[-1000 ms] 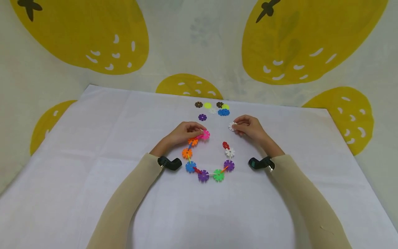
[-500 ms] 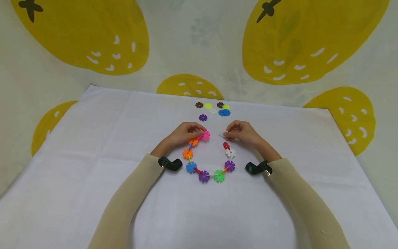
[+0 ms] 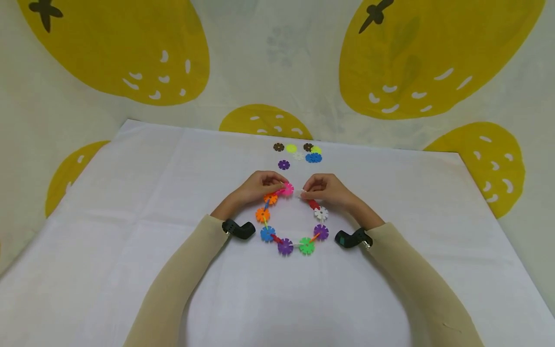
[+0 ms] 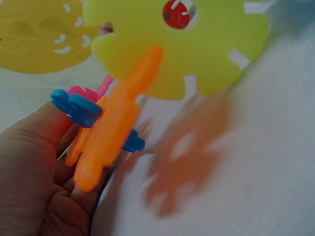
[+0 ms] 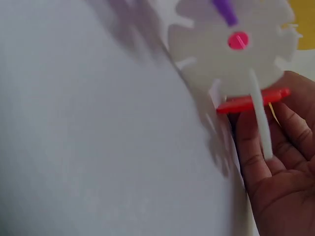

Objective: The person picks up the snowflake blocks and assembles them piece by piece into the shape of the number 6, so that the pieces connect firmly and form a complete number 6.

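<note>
Chain of notched discs [image 3: 285, 247], curved, on white worktop [image 3: 173, 173]; pink end [image 3: 288, 189] pinched by left hand [image 3: 257, 187]. White disc [image 3: 298, 193], pinched in right hand [image 3: 329, 189], near pink end. Loose discs [image 3: 313, 157] beyond.

Indoor workspace, patterned backdrop [image 3: 277, 77], white-covered table [image 3: 173, 183]

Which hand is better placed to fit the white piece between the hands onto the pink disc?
Probably the right hand: it pinches the white piece, just beside the pink disc. The left hand grips at the pink disc's other side, so it looks better suited to steadying.
</note>
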A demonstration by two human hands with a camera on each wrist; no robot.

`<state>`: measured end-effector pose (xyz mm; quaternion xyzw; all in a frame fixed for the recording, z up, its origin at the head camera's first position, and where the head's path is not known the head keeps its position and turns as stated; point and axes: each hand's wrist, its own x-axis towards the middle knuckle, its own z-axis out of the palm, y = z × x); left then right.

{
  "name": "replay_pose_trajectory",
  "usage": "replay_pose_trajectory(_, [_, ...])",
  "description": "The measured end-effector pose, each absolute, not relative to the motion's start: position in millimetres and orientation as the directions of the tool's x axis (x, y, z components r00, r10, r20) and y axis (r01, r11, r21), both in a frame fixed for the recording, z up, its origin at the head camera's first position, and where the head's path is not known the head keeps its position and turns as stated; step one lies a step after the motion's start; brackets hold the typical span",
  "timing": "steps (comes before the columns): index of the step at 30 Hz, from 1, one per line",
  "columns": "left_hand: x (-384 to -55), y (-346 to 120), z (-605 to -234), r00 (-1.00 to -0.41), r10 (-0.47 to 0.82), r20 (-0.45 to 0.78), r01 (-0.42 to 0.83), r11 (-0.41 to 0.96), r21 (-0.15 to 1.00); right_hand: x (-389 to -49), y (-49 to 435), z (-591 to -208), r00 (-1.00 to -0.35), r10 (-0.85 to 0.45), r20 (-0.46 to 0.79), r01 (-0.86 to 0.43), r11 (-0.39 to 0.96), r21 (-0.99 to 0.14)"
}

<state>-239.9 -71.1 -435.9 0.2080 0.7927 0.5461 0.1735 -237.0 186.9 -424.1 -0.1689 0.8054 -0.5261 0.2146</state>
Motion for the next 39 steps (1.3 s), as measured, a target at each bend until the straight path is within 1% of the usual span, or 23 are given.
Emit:
replay_pose_trajectory(5, [-241, -71, -437, -0.851, 0.523, -0.05, 0.144, 0.323, 0.935, -235, 178, -424, -0.866, -0.482, -0.131, -0.082, 0.397, -0.914])
replay_pose_trajectory(9, [-241, -72, -437, -0.853, 0.52, -0.051, 0.144, 0.328, 0.934, -233, 172, -425, -0.879, -0.471, -0.078, -0.119, 0.375, -0.919])
replay_pose_trajectory(15, [-241, -73, -437, -0.859, 0.511, -0.045, 0.146, 0.328, 0.934, -233, 168, -426, -0.879, -0.477, 0.003, -0.186, 0.337, -0.923])
replay_pose_trajectory(22, [-241, -72, -435, -0.869, 0.492, -0.044, 0.136, 0.324, 0.936, -232, 165, -424, -0.886, -0.463, 0.029, -0.215, 0.353, -0.911])
replay_pose_trajectory(27, [-242, -71, -435, -0.866, 0.5, -0.033, 0.149, 0.32, 0.936, -231, 163, -421, -0.868, -0.492, 0.06, -0.27, 0.368, -0.89])
replay_pose_trajectory(29, [-241, -71, -436, -0.86, 0.509, -0.033, 0.157, 0.326, 0.932, -231, 163, -421, -0.86, -0.507, 0.059, -0.277, 0.366, -0.889])
replay_pose_trajectory(35, [-240, -72, -439, -0.829, 0.559, -0.035, 0.19, 0.34, 0.921, -233, 166, -425, -0.855, -0.518, 0.007, -0.242, 0.387, -0.89])
replay_pose_trajectory(39, [-240, -72, -438, -0.836, 0.549, -0.015, 0.208, 0.342, 0.916, -236, 171, -422, -0.861, -0.508, -0.031, -0.214, 0.416, -0.884])
